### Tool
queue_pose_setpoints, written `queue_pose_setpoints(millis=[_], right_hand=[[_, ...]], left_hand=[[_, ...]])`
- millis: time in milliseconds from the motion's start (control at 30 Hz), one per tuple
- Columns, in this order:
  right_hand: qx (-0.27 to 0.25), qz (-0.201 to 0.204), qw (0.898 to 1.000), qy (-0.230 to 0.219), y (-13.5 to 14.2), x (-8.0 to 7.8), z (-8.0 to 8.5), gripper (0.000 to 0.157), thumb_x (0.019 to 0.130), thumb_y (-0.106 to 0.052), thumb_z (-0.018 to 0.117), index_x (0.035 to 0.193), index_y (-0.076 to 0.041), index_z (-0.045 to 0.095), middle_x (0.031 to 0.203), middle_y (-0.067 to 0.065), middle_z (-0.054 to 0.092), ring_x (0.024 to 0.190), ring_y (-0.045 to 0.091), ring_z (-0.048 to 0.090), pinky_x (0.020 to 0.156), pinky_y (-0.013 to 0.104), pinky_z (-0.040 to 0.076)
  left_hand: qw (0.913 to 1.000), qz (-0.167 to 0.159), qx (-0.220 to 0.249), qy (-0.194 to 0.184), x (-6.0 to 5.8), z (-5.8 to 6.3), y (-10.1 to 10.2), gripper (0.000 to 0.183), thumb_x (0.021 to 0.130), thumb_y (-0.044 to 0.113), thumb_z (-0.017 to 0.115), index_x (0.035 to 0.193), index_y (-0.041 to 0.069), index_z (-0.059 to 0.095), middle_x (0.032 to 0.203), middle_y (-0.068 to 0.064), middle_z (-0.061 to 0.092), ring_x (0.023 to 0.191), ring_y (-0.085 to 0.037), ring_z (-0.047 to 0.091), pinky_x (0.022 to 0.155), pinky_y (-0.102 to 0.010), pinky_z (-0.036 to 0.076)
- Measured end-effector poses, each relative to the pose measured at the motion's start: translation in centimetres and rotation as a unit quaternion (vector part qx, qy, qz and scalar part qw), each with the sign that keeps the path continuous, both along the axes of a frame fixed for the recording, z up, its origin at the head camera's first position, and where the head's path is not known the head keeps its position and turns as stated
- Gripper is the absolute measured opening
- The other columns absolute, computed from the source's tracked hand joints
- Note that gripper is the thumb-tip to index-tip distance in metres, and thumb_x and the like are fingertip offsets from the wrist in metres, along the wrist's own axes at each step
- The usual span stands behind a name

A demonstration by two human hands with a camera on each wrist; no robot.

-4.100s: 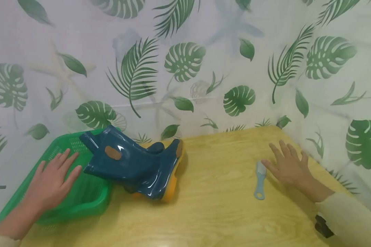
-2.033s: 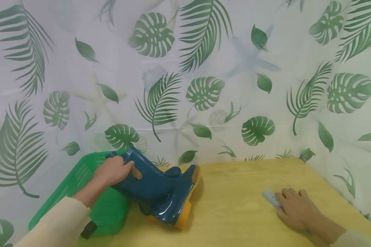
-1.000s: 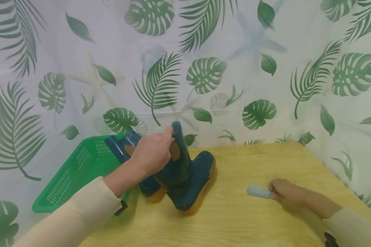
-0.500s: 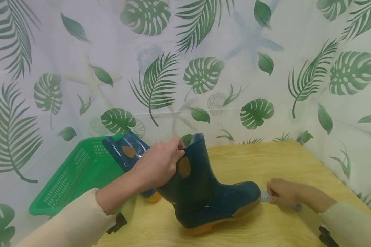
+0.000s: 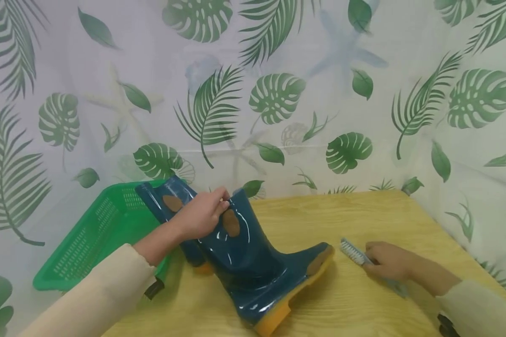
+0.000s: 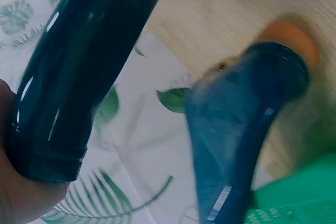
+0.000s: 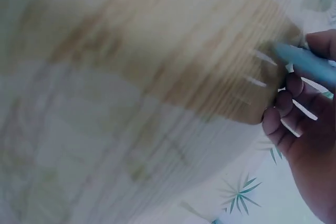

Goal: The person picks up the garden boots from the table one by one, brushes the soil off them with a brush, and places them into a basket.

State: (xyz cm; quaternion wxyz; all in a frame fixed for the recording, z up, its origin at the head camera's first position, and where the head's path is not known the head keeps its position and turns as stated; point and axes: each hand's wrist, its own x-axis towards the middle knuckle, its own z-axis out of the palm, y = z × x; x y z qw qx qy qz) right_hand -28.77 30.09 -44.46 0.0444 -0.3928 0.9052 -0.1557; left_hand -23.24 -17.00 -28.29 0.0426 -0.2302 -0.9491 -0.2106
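Note:
My left hand [image 5: 202, 213] grips the top rim of a glossy dark blue rain boot [image 5: 253, 262] with an orange-yellow sole and brown patches. The boot tilts, its toe pointing right and its sole facing down and right. Behind it the second rain boot [image 5: 168, 199] leans on the basket's edge; the left wrist view shows both the held boot [image 6: 84, 77] and that other boot [image 6: 236, 103]. On the right, my right hand [image 5: 390, 262] grips a pale blue scrub brush [image 5: 354, 252] by its handle, white bristles showing, just off the boot's toe.
A green plastic basket [image 5: 105, 234] with perforated sides stands at the left of the wood-grain table [image 5: 362, 215]. A white curtain [image 5: 278, 47] printed with green leaves hangs behind and along the right side.
The left hand went from open over the basket to gripping one boot and lifting it rightward off the other; the boot now tilts. The right hand picked up the brush and turned it.

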Motion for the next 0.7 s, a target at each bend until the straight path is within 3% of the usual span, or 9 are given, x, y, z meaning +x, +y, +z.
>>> queue_pose_setpoints(millis=[133,333,467,567,633,700], right_hand=[[-0.004,-0.024,1.0,0.014,-0.3,-0.2,0.2,0.027,0.098,-0.018,0.058,0.072,-0.022,0.054,0.066,-0.015,0.042,0.057,-0.003,0.033,0.052,0.019,0.034],[-0.013,-0.072,0.997,0.031,-0.8,-0.3,1.1,0.026,0.106,-0.013,0.047,0.08,-0.015,0.051,0.063,-0.012,0.042,0.054,-0.001,0.037,0.051,0.022,0.039],[-0.003,-0.11,0.99,0.085,-1.5,-0.1,1.5,0.016,0.104,-0.012,0.05,0.1,-0.001,0.062,0.082,0.002,0.065,0.074,0.018,0.065,0.069,0.037,0.055],[0.006,-0.122,0.985,0.118,-2.4,0.2,1.8,0.029,0.102,-0.013,0.054,0.12,0.007,0.062,0.105,0.017,0.071,0.098,0.036,0.069,0.085,0.051,0.054],[0.017,-0.122,0.984,0.126,-3.0,0.4,2.1,0.035,0.101,-0.015,0.055,0.127,0.008,0.061,0.109,0.016,0.07,0.098,0.033,0.068,0.086,0.051,0.054],[0.022,-0.116,0.985,0.129,-3.5,0.6,2.2,0.038,0.101,-0.017,0.055,0.129,0.007,0.061,0.102,0.01,0.068,0.088,0.024,0.066,0.08,0.046,0.054]], left_hand=[[0.9994,0.026,0.0,-0.024,-1.1,-0.9,-1.3,0.021,0.107,0.011,0.041,0.119,0.0,0.055,0.1,-0.012,0.067,0.081,-0.02,0.06,0.076,-0.038,0.05],[0.9962,0.076,0.0,-0.041,-2.1,-1.4,-2.4,0.025,0.108,0.015,0.039,0.123,0.0,0.053,0.087,-0.01,0.064,0.062,-0.018,0.053,0.062,-0.034,0.044],[0.9955,0.089,-0.024,-0.024,-2.9,-1.7,-2.9,0.023,0.108,0.016,0.04,0.119,0.001,0.054,0.082,-0.008,0.062,0.059,-0.018,0.053,0.058,-0.032,0.043],[0.9919,0.11,-0.063,-0.01,-3.4,-2.2,-3.2,0.023,0.107,0.019,0.042,0.113,0.002,0.057,0.085,-0.008,0.064,0.063,-0.018,0.057,0.056,-0.033,0.045],[0.9866,0.129,-0.099,0.009,-3.4,-2.7,-3.3,0.025,0.106,0.023,0.046,0.107,0.002,0.059,0.086,-0.01,0.066,0.069,-0.022,0.061,0.058,-0.037,0.048],[0.9767,0.15,-0.144,0.05,-3.1,-3.3,-3.3,0.03,0.103,0.028,0.049,0.105,0.0,0.061,0.092,-0.014,0.066,0.081,-0.028,0.063,0.067,-0.042,0.052]])
